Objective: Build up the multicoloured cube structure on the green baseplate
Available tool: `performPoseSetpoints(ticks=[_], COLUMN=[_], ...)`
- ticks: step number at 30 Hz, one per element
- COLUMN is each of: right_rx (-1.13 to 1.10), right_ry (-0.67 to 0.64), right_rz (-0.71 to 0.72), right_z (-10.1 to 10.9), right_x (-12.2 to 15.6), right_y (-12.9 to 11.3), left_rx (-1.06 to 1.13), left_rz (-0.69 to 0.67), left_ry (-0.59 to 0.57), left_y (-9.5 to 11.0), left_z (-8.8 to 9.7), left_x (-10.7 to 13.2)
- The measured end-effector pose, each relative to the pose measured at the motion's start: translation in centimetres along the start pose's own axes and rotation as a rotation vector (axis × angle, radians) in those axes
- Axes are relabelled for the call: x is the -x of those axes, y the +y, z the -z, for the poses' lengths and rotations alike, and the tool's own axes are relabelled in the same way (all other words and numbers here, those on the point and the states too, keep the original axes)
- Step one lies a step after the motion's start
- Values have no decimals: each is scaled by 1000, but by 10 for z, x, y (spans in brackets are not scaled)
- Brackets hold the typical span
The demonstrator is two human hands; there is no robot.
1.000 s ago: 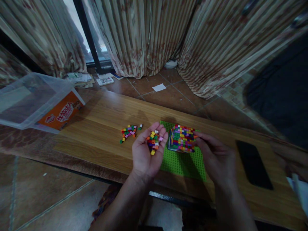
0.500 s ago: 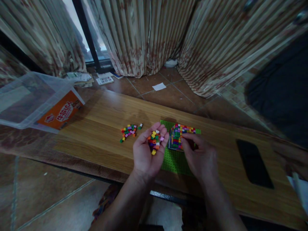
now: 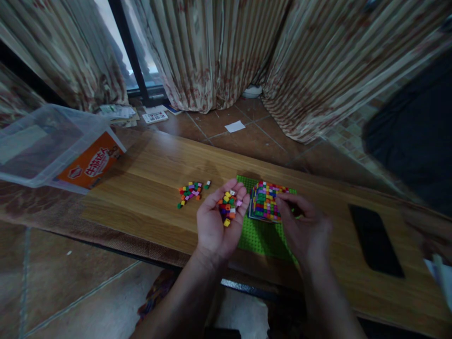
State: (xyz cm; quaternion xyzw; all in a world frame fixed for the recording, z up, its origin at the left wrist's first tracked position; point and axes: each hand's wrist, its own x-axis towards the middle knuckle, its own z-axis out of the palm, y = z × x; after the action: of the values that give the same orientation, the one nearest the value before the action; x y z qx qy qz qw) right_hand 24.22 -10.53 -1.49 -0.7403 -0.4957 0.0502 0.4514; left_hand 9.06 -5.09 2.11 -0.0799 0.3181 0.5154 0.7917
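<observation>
Our left hand (image 3: 219, 221) lies palm up over the bench (image 3: 148, 174), fingers loosely cupped and open, with a small heap of bricks (image 3: 228, 207) resting in the palm. Just to its right a green baseplate (image 3: 263, 238) lies flat on the bench, its long axis running from the near edge away from us. On its far end stands a many-coloured block (image 3: 264, 201) of stacked bricks, upright and about as wide as it is tall, so we see no clear long axis.

Our right hand (image 3: 305, 228) is at the block's right upper edge, fingers curled and thumb and forefinger drawn together. We cannot tell whether a brick is pinched between them.

A loose pile (image 3: 190, 192) of bricks lies on the bench left of our left hand, apart from it. A black phone (image 3: 374, 240) lies flat well to the right. A clear tub (image 3: 45, 146) sits at the bench's far left end. Nothing stands between our hands and the block.
</observation>
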Motion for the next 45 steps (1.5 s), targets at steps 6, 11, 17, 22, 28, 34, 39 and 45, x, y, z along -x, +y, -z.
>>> performPoseSetpoints(ticks=[6, 11, 17, 22, 28, 34, 39, 45], right_rx=[127, 96, -7, -33, -26, -105, -194, -348], right_ry=[31, 23, 34, 39, 28, 46, 225, -179], right_rz=[74, 24, -16, -39, -59, -91, 66, 290], right_z=[-1, -10, -15, -17, -16, -15, -9, -1], right_x=[-5, -7, -8, -8, -8, -9, -1, 18], right_y=[-2, 5, 10, 10, 8, 9, -15, -49], left_rx=[-6, -1, -15, -9, -11, -28, -35, -47], left_rz=[10, 14, 17, 26, 35, 37, 54, 58], left_ry=[-2, 7, -11, -10, -17, -57, -85, -114], left_y=[0, 1, 0, 0, -1, -2, -1, -2], left_z=[1, 0, 0, 0, 0, 2, 2, 2], left_x=[1, 0, 0, 1, 3, 3, 4, 5])
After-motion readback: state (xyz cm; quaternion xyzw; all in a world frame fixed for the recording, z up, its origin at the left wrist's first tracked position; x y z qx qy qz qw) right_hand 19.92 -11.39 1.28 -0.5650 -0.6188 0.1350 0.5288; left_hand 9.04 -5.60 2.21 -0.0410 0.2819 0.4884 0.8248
